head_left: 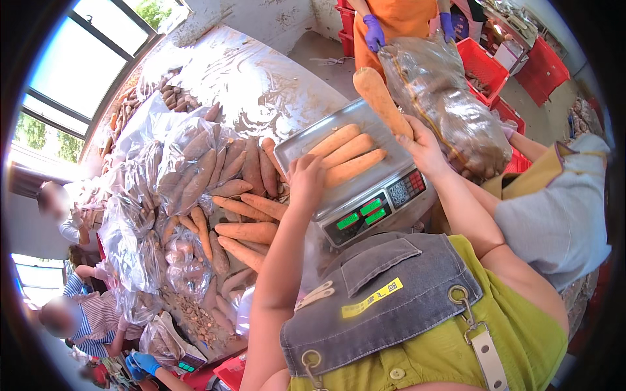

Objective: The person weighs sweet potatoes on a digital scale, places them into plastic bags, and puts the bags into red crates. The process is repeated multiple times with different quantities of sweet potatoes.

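A large orange carrot (381,101) is tilted above the right side of a metal weighing scale (368,107), and my right hand (422,144) is closed around its lower end. On the scale's pan three more carrots (349,151) lie side by side. My left hand (305,179) rests over the pan's left edge, at the left ends of these carrots. Its fingers are loosely bent and apart, and nothing shows in them. The green-lit display (362,218) and keypad (406,188) face me. Left of my left forearm, several loose carrots (246,231) lie on the table.
Long brownish roots (195,176), partly in clear plastic bags (134,251), pile up at the left. A person in orange with purple gloves (373,32) handles a big filled plastic sack (443,98). Red crates (482,68) stand behind. Other people work at far left and right.
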The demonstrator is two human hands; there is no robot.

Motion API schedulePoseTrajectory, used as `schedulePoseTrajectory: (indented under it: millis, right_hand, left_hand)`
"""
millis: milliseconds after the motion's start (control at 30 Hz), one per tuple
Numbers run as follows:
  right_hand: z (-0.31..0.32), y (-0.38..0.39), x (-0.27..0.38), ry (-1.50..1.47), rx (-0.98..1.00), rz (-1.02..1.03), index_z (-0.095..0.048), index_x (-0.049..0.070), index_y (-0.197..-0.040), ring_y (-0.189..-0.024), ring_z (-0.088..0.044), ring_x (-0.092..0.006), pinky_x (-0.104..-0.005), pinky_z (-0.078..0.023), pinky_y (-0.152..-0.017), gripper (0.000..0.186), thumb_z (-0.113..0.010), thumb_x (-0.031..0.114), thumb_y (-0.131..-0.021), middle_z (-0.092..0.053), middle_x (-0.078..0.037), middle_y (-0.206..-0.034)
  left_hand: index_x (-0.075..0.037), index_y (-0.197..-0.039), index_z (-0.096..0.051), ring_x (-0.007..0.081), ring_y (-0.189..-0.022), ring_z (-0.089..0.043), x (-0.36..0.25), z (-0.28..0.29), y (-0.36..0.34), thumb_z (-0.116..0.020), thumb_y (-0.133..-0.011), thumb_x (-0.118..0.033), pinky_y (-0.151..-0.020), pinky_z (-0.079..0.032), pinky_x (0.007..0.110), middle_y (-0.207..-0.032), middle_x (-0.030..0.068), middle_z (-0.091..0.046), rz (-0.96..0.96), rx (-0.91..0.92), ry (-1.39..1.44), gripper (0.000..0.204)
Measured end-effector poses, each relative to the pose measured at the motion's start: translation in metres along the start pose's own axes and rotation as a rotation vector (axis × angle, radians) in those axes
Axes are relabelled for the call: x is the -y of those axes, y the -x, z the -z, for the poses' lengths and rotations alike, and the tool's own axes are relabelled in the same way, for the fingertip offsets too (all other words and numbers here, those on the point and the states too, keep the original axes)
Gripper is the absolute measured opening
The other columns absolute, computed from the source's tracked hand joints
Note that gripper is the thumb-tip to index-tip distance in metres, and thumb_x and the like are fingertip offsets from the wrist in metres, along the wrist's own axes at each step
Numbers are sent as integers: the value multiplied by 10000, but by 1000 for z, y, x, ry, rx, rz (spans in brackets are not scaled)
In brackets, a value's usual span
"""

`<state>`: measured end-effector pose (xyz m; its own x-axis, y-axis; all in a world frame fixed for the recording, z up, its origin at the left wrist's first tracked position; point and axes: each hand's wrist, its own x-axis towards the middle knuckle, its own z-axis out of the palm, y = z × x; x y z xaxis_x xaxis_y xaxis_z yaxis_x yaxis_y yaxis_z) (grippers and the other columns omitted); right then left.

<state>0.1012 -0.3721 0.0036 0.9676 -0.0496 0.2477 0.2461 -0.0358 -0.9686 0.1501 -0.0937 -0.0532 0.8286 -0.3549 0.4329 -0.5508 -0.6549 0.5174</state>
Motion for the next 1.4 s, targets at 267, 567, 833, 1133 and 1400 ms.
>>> schedulePoseTrajectory:
  millis: [267,567,833,1133,1400]
  right_hand:
    - [-38,40,20,299,462,95,-528,-12,-1174,-1047,-557,-249,-344,-417,-909,439,-670,182,-807,-592,-138,-1102]
    - [-93,72,21,418,769,69,-572,15,-1169,-966,-601,-278,-367,-464,-847,390,-658,169,-821,-618,-160,-1029]
    - [-12,42,4,506,78,-18,-638,13,-1002,-852,-617,-201,-291,-473,-778,174,-604,83,-846,-649,-100,-950]
    - [-40,14,-42,973,348,261,-581,59,-1114,-1104,-510,-301,-410,-399,-942,409,-683,118,-723,-587,-98,-1106]
    - [-52,-15,-39,1108,527,305,-566,65,-982,-1004,-535,-296,-404,-440,-807,380,-738,164,-659,-547,-83,-1006]
  left_hand:
    - [-14,-1172,-567,190,-963,-559,-34,57,107,-617,-810,-67,-808,-435,296,-1064,79,-601,500,-55,920,369]
    - [-47,-1124,-500,193,-904,-555,-36,100,176,-537,-921,-316,-788,-447,342,-1041,87,-566,902,-467,1419,339]
    - [-67,-1059,-550,149,-836,-549,3,143,189,-531,-924,-416,-718,-440,292,-932,41,-588,939,-716,1353,375]
    - [-83,-1085,-547,144,-842,-545,-9,123,182,-592,-901,-374,-744,-440,286,-949,17,-582,1053,-708,1536,348]
    - [-87,-1070,-552,165,-932,-557,3,118,206,-605,-893,-355,-866,-457,323,-1002,17,-591,1060,-715,1638,325]
